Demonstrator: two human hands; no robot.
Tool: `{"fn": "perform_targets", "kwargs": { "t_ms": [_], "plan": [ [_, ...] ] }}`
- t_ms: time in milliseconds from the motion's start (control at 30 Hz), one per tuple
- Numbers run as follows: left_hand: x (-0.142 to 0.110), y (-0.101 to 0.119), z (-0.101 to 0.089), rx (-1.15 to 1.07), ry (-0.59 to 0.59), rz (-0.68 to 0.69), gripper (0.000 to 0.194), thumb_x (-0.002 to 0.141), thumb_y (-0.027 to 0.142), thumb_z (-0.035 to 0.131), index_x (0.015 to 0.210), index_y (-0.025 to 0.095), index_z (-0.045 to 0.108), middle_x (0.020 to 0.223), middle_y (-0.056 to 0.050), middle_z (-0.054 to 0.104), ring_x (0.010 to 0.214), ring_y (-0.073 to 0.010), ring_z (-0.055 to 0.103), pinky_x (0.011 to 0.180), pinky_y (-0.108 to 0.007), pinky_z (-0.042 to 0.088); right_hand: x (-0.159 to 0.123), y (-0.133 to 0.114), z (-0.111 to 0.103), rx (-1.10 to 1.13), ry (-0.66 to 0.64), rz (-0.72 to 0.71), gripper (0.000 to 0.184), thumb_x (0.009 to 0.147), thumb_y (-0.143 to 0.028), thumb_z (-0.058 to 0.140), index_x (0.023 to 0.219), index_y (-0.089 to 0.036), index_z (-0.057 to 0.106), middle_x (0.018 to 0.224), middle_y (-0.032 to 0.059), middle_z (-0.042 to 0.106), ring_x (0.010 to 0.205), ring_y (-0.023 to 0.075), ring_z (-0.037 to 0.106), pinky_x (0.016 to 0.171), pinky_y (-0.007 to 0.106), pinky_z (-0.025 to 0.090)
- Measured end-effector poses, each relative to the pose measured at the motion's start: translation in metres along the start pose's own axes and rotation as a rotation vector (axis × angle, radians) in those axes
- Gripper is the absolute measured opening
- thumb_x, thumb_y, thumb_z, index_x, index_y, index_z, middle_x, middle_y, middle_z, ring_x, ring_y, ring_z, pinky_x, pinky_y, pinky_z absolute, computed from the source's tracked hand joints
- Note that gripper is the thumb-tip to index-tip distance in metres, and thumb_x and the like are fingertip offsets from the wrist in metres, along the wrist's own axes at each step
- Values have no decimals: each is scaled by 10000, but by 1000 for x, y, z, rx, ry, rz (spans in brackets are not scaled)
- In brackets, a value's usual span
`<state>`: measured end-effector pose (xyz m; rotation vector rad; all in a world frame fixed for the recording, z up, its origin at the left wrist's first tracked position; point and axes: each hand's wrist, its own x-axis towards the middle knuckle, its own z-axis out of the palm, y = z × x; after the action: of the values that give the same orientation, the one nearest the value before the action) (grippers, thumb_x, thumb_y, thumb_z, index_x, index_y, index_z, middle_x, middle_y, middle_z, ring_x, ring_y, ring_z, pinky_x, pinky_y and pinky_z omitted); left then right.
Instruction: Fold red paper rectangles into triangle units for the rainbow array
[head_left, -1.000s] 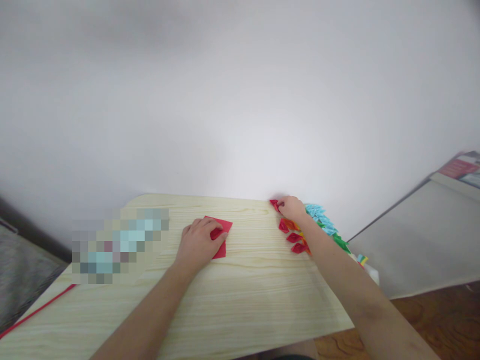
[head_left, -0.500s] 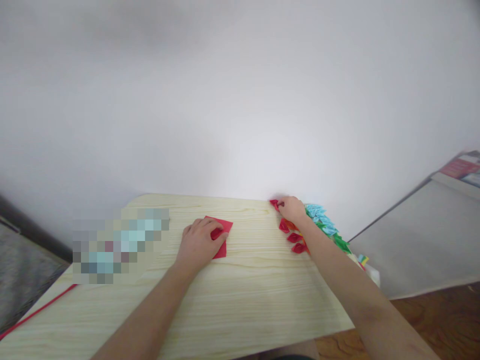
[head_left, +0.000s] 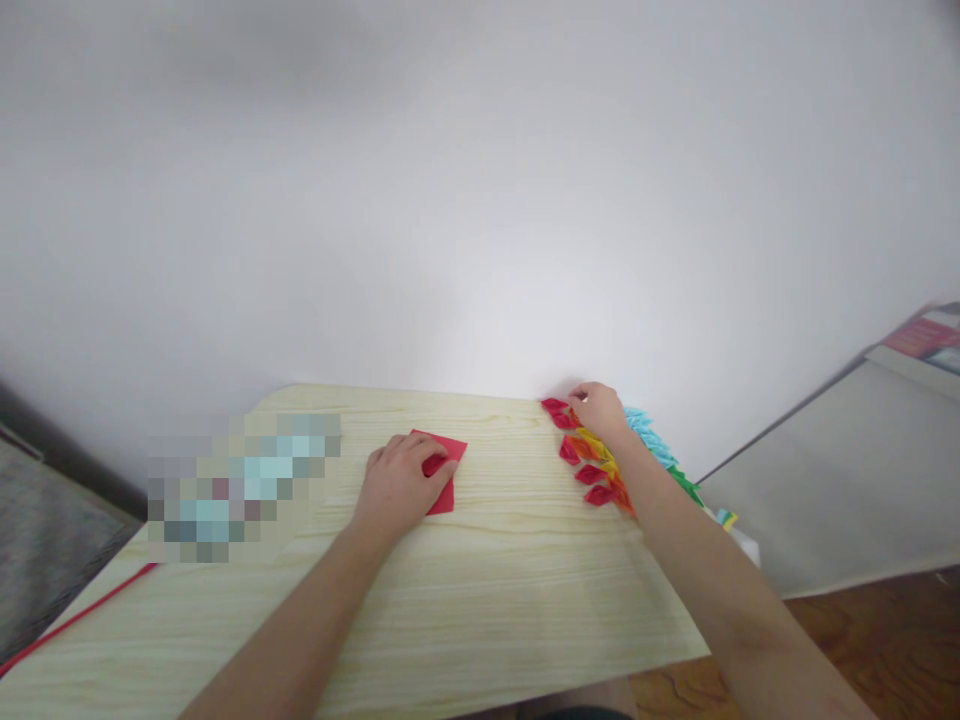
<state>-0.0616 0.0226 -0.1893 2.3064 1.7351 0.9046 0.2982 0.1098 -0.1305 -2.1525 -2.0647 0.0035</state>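
Observation:
My left hand [head_left: 405, 485] is curled over a square of red paper [head_left: 442, 502] lying on the table, with thumb and fingertips pressing it down. Some of the sheet hides beneath the palm. At the right end, my right hand [head_left: 598, 407] hovers beside several folded red paper pieces [head_left: 568, 450]. A small gap shows between its thumb and finger, and nothing is visible in them. Orange and yellow folded paper pieces [head_left: 598, 447] lie behind the red ones, partly covered by my wrist. Past the wrist are light blue folded pieces [head_left: 651, 437] and green ones [head_left: 686, 485].
A pale wood-grain table [head_left: 480, 600] stands against a white wall [head_left: 465, 200]. On its left lies a pixelated, unreadable patch [head_left: 247, 490], with a red cord [head_left: 82, 618] running from it. A grey-sided box or cabinet [head_left: 847, 480] stands at right above wooden flooring [head_left: 870, 640].
My right hand has let go of a red folded piece, which now lies at the top of the red group, and has shifted slightly right. My left hand stays on the red paper.

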Motion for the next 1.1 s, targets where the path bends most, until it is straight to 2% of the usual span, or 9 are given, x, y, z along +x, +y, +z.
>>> {"fn": "perform_targets", "kwargs": {
  "t_ms": [333,467,567,767,867,1100],
  "plan": [
    [1,2,-3,-16,7,-12,212,938,436,598,937,295,757,1102,-37,769,1092,-285,635,960,-448,453,-27,-11,3,92,-15,-29,303,1017,-362,627,1270,-196,639,1311,102,642,1088,233,669,927,441,586],
    [1,1,-3,-22,9,-17,224,942,437,595,941,290,764,1070,-32,781,1071,-284,646,960,-447,462,-48,-11,-1,115,44,-29,216,1015,-345,598,1105,-206,736,1135,59,742,993,213,701,924,376,559],
    [1,1,-3,-23,14,-21,236,946,444,590,942,288,766,1068,-34,783,1071,-285,649,964,-451,461,-72,-8,-5,121,78,-28,220,965,-332,600,959,-236,797,999,34,793,928,212,719,878,311,531],
    [1,1,-2,-21,20,-24,248,944,444,585,916,273,762,1008,-43,788,1033,-284,661,946,-443,473,-107,-9,-2,88,91,-71,134,834,-341,725,902,-267,815,1031,48,784,1063,262,668,959,343,489],
    [2,0,-1,-18,28,-27,254,939,443,589,922,262,767,1009,-57,790,1025,-285,667,958,-446,475,-106,-13,2,65,86,-80,134,828,-298,720,910,-266,822,1041,60,778,1066,263,651,966,343,479],
    [1,1,-2,-7,38,-28,251,944,435,584,930,270,772,992,-45,796,1001,-275,676,928,-438,488,-85,-23,9,73,112,-71,157,871,-242,668,909,-251,820,1056,75,765,1096,258,634,1010,341,457]
  ]
}}
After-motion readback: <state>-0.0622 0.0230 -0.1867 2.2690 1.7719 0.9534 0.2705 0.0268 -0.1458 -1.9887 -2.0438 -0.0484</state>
